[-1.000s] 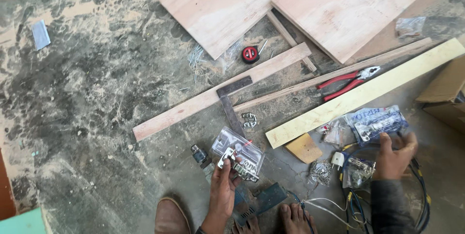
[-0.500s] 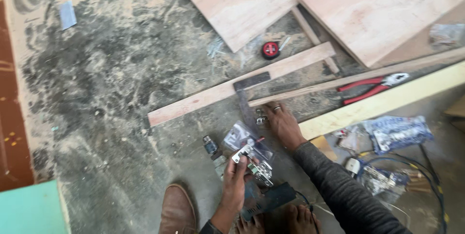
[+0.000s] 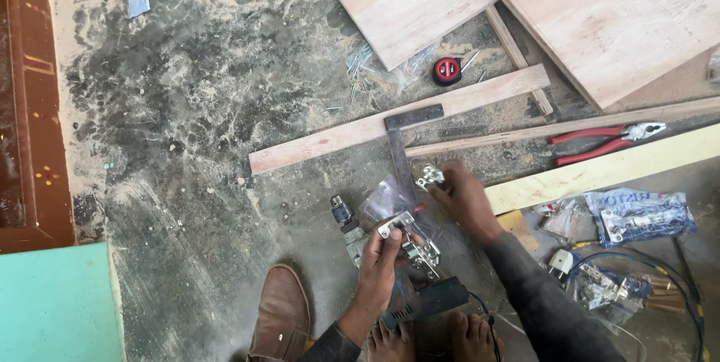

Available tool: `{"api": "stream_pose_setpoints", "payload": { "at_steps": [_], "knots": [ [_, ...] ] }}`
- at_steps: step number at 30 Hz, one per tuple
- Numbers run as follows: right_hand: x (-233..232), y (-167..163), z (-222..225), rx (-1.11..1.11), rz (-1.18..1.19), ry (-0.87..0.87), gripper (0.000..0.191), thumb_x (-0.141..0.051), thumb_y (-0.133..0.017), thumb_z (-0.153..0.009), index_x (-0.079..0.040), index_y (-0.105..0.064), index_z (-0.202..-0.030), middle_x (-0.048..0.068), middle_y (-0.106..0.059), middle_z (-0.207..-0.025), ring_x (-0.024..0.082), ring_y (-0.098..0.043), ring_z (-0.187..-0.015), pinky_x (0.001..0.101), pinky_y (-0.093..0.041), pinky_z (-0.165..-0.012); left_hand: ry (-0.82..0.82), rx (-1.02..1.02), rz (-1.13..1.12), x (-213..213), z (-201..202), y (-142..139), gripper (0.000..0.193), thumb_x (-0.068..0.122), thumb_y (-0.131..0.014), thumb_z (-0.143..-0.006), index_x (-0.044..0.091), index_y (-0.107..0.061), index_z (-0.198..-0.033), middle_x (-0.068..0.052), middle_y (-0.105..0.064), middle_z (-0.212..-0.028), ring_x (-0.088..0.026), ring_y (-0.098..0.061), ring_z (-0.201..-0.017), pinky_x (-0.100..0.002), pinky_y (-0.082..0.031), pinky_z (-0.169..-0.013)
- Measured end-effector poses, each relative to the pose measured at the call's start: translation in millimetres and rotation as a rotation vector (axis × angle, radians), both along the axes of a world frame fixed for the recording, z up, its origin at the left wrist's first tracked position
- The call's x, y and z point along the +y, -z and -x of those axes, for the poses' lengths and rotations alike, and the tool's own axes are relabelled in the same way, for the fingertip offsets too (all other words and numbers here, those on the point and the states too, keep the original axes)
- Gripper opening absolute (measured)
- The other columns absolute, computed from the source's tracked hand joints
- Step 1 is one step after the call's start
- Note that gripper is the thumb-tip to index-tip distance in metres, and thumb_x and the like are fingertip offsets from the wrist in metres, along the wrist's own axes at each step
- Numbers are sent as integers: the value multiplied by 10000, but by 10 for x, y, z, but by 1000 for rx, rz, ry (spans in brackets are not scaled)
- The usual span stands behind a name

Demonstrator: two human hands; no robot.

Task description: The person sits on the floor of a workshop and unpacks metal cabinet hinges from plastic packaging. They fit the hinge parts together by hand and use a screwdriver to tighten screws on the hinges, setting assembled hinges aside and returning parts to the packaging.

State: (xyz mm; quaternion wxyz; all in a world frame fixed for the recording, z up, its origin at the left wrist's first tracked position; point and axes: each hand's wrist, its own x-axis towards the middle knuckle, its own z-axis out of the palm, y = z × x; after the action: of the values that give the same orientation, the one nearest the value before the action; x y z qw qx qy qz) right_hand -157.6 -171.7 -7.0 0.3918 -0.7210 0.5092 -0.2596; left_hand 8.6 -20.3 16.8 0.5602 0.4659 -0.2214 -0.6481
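Now | left hand (image 3: 379,261) holds hinge (image 3: 401,223) | right hand (image 3: 465,197) by hinge piece (image 3: 430,176)

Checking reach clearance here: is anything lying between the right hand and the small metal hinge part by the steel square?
Nothing visible: the right hand already has its fingertips at the small shiny metal hinge part, beside the steel try square.

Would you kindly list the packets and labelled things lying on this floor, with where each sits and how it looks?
Clear plastic bag: beside left hand, crumpled, see-through.
Blue printed packet: lower right, holding metal parts.
Small clear packets: bottom right, among cables.
Tape measure: top centre, round, black with red label.
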Motion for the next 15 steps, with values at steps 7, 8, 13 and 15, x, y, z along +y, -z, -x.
{"api": "stream_pose_setpoints", "payload": {
  "at_steps": [7, 8, 13, 15],
  "knots": [
    [737, -108, 465, -203, -332, 144, 317, -234, -624, -938, -46, -623, -1193, 78, -736, -946, 165, -728, -809, 320, -636, -708, -156, 384, -107, -62, -74, 102, 304, 299, -600, -1023, 71, -585, -1223, -69, -712, -1012, -147, -698, -880, -272, -606, -694],
    [864, -158, 469, -221, -368, 134, 315, -231, -597, -954, -39, -640, -1201, 76, -750, -967, 160, -738, -835, 316, -641, -729, -152, 487, -85, -65, -83, 118, 311, 289, -602, -1022, 66, -592, -1238, -78, -713, -1005, -145, -695, -856, -250, -597, -675],
    [1275, -388, 393, -564, -674, 178, 382, -228, -514, -1018, 15, -631, -1288, 149, -800, -1043, 180, -775, -958, 317, -629, -802, -136, 857, -95, -63, -75, 178, 323, 243, -575, -1042, 27, -591, -1281, -56, -670, -932, -113, -657, -809, -238, -592, -692],
    [1318, -433, 374, -541, -695, 193, 399, -219, -519, -1003, 8, -629, -1311, 128, -793, -1096, 178, -782, -959, 307, -616, -761, -100, 841, -57, -90, -79, 198, 333, 264, -569, -1060, 15, -592, -1279, -39, -651, -890, -116, -643, -786, -264, -591, -704]
  ]
}}
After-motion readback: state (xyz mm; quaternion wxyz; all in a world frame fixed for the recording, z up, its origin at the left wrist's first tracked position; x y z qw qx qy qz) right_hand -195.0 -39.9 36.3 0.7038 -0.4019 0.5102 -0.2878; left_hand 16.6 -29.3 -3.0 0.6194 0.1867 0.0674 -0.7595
